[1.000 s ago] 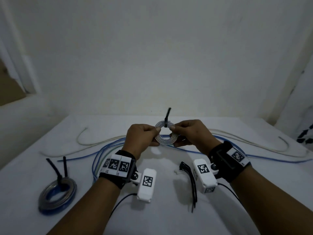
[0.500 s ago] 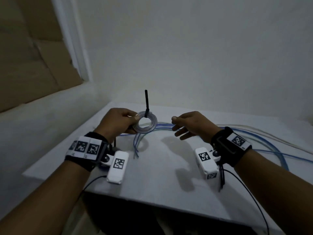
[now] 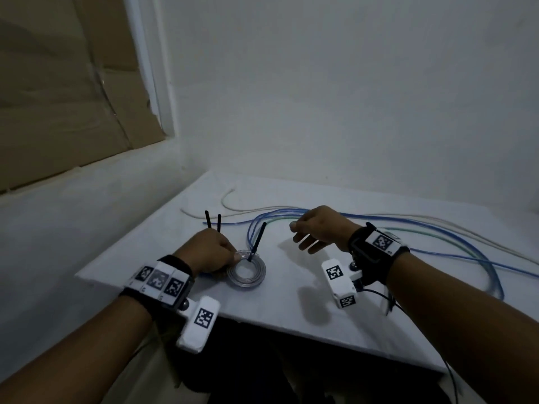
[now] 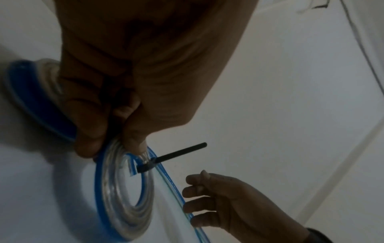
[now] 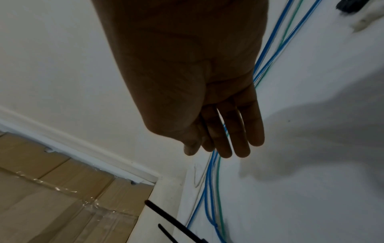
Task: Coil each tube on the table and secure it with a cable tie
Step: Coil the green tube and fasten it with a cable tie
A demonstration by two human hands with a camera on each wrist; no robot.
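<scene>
Left hand (image 3: 208, 252) pinches the tied clear coil (image 3: 247, 272) at its 10 o'clock rim, the coil at the table (image 3: 291, 316) near edge, cable tie (image 3: 256, 242) tail upright. Right hand (image 3: 318, 228) hovers slack-fingered and empty at 3 o'clock. Judged step: setting down a finished coil. Next comes gathering a loose blue tube (image 3: 437, 252), which calls for both hands.

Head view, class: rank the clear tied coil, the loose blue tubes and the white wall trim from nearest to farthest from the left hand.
1. Clear tied coil, pinched by the left hand.
2. Loose blue tubes, behind the coil.
3. White wall trim, far up-left.
</scene>
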